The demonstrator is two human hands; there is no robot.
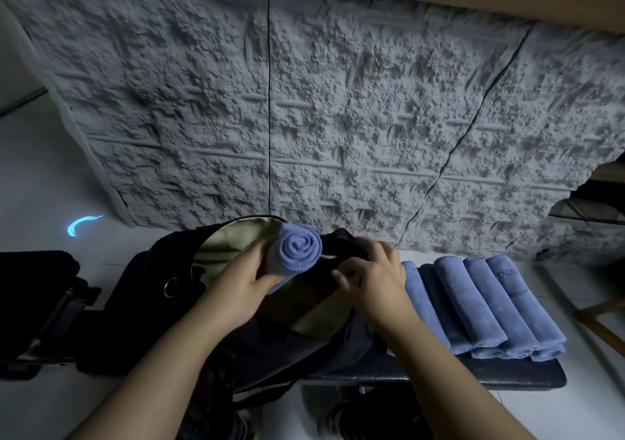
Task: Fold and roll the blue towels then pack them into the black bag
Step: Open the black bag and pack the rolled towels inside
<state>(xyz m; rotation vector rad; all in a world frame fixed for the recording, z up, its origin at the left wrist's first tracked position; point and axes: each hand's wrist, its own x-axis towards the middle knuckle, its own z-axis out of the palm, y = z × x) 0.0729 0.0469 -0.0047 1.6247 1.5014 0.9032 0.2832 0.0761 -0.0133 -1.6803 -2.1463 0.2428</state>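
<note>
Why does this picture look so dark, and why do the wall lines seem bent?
Head view: dim, bluish room light leaves the black bag nearly featureless, while the rolled blue towel in the left hand reads clearly. The wide-angle lens bows the textured wall's seams. The right hand is slightly motion-blurred. A small cyan glare streak shows on the left.

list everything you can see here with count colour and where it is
rolled blue towel: 1, blue, over the open mouth of the bag, in the left hand's grip
black fabric bag: 1, black with beige lining, centre, unzipped
rolled blue towels in a row: at least 4, blue, on the dark bench to the right
dark padded bench: 1, black, lower right
textured grey wall panel: grey, behind
left hand: 1, holding the towel
right hand: 1, pinching the bag's edge
</note>
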